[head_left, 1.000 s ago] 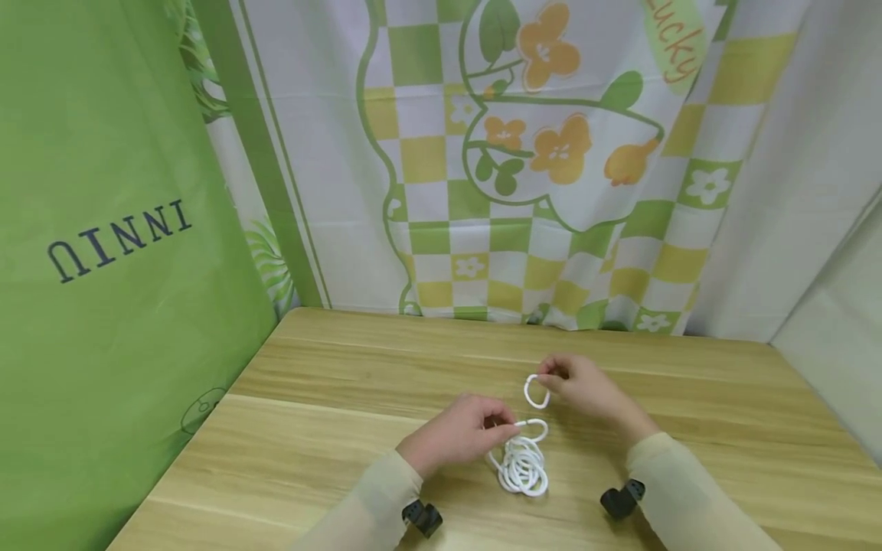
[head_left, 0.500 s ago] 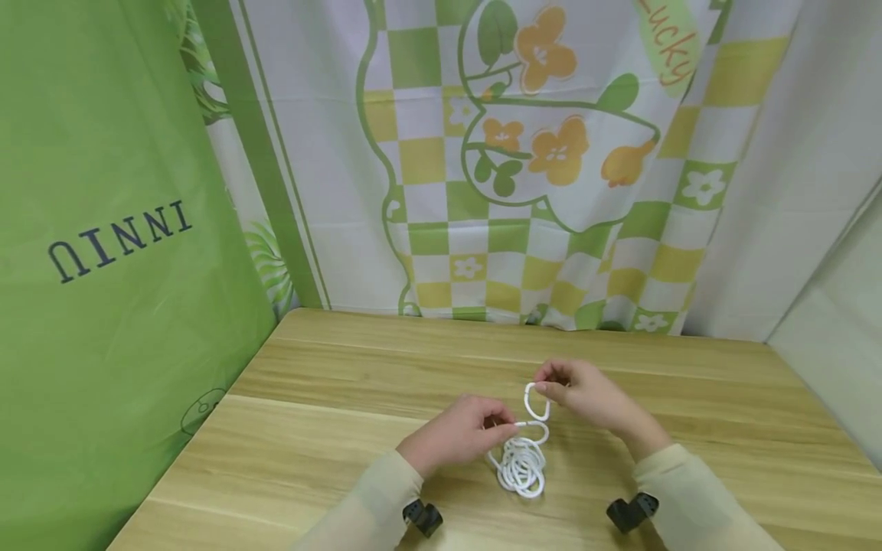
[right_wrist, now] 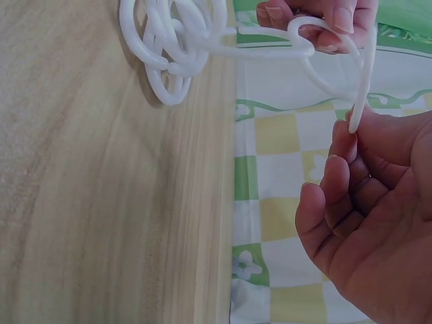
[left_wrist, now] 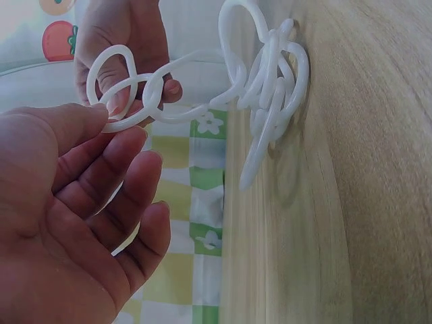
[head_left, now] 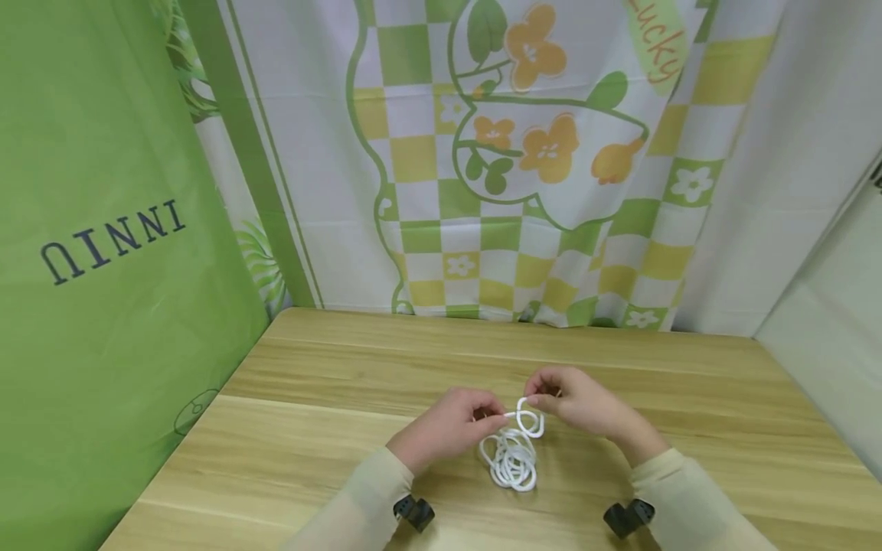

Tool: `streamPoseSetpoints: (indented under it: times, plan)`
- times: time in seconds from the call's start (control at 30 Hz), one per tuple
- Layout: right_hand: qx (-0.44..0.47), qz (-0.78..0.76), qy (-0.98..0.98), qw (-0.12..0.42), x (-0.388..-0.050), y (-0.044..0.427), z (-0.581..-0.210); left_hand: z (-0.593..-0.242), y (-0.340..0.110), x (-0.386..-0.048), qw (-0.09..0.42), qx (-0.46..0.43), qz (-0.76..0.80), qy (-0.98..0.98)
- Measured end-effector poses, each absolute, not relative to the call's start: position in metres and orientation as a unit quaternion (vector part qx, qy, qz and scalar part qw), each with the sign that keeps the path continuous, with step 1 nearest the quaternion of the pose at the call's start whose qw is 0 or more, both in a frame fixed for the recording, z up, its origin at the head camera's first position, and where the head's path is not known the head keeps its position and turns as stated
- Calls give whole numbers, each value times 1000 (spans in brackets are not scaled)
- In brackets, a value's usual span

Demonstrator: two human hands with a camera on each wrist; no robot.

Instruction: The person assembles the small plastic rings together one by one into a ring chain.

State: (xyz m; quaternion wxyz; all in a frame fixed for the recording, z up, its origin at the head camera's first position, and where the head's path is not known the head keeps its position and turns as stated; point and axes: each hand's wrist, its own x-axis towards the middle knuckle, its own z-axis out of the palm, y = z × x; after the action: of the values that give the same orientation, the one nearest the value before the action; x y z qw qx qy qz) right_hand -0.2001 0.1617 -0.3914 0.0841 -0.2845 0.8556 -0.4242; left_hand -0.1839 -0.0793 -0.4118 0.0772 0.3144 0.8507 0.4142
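My left hand [head_left: 451,428] pinches the end ring [left_wrist: 125,124] of a chain of white plastic rings between thumb and index finger. The rest of that chain [head_left: 513,468] lies in a heap on the table, just below the hands. My right hand [head_left: 582,405] pinches another white ring [right_wrist: 368,71] between thumb and forefinger. The two held rings cross each other in both wrist views. Whether one is fully hooked through the other, I cannot tell. In the left wrist view the remaining left fingers are loosely bent below the pinch.
The wooden table [head_left: 344,360] spreads out on all sides of the hands. Behind it hangs a patterned curtain [head_left: 427,191], and a green cloth [head_left: 103,344] hangs along the left. A pale wall [head_left: 834,337] stands at the right. Each wrist carries a small black camera [head_left: 413,513].
My right hand has come down and leftward with its ring, which now crosses the left hand's ring instead of being apart from it. My left hand has barely moved, still pinching the chain's end.
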Motion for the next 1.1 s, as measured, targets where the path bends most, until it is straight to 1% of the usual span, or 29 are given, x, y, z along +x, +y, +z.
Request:
streamPoseSetpoints:
  times: [0.23,0.73,0.83,1.0,1.1]
  plan:
    - [-279,-432,853,93,-195,162,-394,-410,-78,-182,87,315,416,849]
    - [-263,-437,854,103,-186,165,-397,-410,-74,-180,82,322,417,846]
    - [-254,-432,860,92,-186,168,-396,-412,-74,-180,81,328,421,841]
    - [-238,-418,875,50,-187,177,-392,-415,-78,-182,91,320,421,844]
    - [-224,-418,879,38,-187,183,-389,-418,-80,-183,97,324,398,853]
